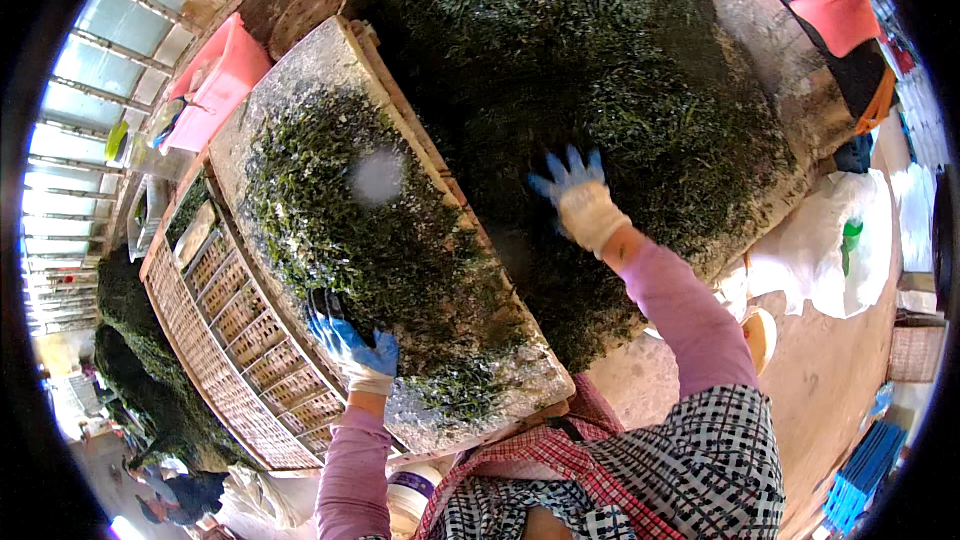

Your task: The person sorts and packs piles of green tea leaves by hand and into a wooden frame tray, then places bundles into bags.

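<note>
A pale, worn board (300, 67) lies in front of me, a layer of dark green leafy plant matter (322, 187) spread over it; I cannot tell the exact kind. At the near left edge of this layer, my left hand (352, 345) rests with fingers apart, in a blue-and-white work glove. To the right, a much larger heap of the same dark green matter (637, 90) fills a broad low surface. My right hand (577, 195), gloved alike, reaches over the heap's near left part, fingers spread. Some fingertips are dim against the dark leaves.
Left of the board is a woven slatted frame (247, 337), with another dark green heap (150, 367) beyond. A pink plastic bin (217, 90) and a round basket (311, 11) stand at the upper left. A white plastic bag (832, 240) sits right; a white bucket (409, 495) is near my body.
</note>
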Available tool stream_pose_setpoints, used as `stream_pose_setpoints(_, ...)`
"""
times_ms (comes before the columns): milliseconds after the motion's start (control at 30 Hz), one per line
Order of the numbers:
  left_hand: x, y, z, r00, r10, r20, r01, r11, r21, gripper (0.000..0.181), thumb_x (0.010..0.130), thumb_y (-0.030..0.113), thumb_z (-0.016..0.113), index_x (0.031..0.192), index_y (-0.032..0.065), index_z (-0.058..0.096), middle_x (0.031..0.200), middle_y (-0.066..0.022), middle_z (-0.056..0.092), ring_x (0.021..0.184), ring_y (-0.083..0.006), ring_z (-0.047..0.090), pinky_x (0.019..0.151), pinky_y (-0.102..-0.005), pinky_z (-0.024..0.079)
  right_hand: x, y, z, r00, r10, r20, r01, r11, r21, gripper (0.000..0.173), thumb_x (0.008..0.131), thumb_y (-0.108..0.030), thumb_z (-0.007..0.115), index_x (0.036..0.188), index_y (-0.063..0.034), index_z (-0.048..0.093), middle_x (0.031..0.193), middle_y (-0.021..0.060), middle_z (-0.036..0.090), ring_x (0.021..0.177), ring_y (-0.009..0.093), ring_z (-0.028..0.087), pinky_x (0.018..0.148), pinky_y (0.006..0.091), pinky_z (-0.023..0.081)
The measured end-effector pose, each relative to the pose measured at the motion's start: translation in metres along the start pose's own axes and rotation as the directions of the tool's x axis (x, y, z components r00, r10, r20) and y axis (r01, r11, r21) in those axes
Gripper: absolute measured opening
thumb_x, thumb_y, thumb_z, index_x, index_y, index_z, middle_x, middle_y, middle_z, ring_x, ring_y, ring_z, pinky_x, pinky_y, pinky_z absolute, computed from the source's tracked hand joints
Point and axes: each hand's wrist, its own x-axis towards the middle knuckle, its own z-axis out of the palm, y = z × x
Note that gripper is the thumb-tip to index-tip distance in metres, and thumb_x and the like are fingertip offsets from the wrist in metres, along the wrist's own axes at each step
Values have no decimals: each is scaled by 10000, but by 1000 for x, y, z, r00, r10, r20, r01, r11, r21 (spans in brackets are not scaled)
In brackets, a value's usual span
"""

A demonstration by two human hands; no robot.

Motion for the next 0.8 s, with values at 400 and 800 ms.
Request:
stream_pose_setpoints(400, -24, -20, 13, 996, 9, -89, -4, 999, 53, 856, 839, 366, 589, 1517, 58, 165, 1414, -341, 362, 1262, -566, 370, 1089, -643, 253, 68, 17, 4, 927, 359, 113, -59, -158, 986, 542, 857, 72, 521, 1385, -28, 453, 1209, 154, 629, 960, 237, 627, 878, 284, 518)
stream_pose_setpoints(800, -1, -3, -8, 992, -62, -112, 59, 998, -29, 808, 809, 315, 619, 1477, 61, 241, 1354, -322, 425, 1237, -533, 412, 1073, -638, 290, -41, 12, -267, 629, 632, -453, 655, -118, 746, 567, 856, 13, 478, 1419, -43, 436, 894, 4, 622, 651, 99, 521, 576, 193, 451)
